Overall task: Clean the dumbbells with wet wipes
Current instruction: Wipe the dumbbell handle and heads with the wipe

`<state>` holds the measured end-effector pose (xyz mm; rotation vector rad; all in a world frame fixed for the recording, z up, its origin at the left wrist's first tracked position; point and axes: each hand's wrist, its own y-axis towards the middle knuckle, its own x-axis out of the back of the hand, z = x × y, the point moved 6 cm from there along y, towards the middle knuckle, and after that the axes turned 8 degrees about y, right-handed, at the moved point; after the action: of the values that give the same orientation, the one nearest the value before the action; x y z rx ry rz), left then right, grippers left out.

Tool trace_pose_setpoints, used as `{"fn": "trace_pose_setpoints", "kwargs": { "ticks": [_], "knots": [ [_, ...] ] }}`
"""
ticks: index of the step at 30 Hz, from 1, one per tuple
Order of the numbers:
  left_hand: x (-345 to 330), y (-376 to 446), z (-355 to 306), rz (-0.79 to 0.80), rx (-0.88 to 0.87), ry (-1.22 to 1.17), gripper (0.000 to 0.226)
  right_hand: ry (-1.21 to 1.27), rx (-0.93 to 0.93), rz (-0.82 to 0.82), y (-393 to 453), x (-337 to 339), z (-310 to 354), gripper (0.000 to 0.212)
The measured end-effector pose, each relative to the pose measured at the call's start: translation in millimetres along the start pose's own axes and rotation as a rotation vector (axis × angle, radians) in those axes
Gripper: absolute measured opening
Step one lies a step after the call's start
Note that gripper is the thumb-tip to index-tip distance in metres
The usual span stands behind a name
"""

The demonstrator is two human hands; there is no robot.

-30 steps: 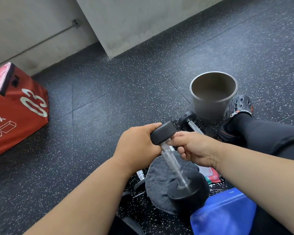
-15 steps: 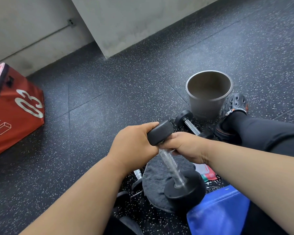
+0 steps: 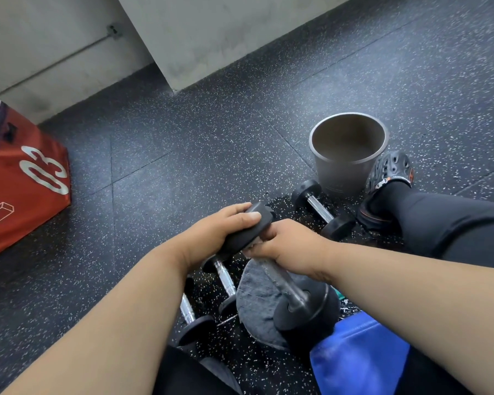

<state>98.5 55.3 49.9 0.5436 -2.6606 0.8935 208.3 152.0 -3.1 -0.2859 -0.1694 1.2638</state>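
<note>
A dumbbell [image 3: 271, 263] is held tilted near the middle, low head on a grey cloth [image 3: 257, 300]. The top head is gripped by the left hand [image 3: 211, 238]; the right hand [image 3: 285, 246] is curled round the bar, seemingly pinching a wipe. Should the left grip loosen, the dumbbell could topple onto the dumbbells [image 3: 226, 280] lying on the floor [image 3: 183, 166].

Wipe [image 3: 253, 246] mostly hidden under right hand [image 3: 290, 246]

Near right: grey metal bucket [image 3: 349, 155], black clog [image 3: 388, 178] touching. Far left: red box [image 3: 23, 178] marked 03.
</note>
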Motion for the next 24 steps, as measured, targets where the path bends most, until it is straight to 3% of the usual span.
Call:
{"fn": "trace_pose_setpoints", "kwargs": {
  "ticks": [6,9,10,12,15,21,24],
  "knots": [
    [-2,9,7,0.030,0.028,-0.045,0.071,-0.260,0.006,-0.125,-6,9,1,0.031],
    [-6,9,3,0.038,-0.012,-0.063,0.038,-0.202,-0.040,-0.073,-4,9,-5,0.035],
    [-6,9,3,0.042,-0.016,-0.064,0.037,-0.146,-0.051,-0.051,-4,7,-7,0.039],
    [-4,11,4,0.036,-0.008,-0.050,0.056,-0.062,-0.039,-0.015,-3,4,-7,0.038],
    [-3,15,7,0.053,0.000,-0.022,0.080,-0.050,0.012,0.037,-4,6,4,0.006],
    [-1,16,10,0.007,0.013,0.043,0.079,-0.429,0.140,0.122,-4,12,19,0.040],
    [-1,13,9,0.003,0.006,0.040,0.078,-0.445,0.194,0.141,-5,12,24,0.048]
  ]
}}
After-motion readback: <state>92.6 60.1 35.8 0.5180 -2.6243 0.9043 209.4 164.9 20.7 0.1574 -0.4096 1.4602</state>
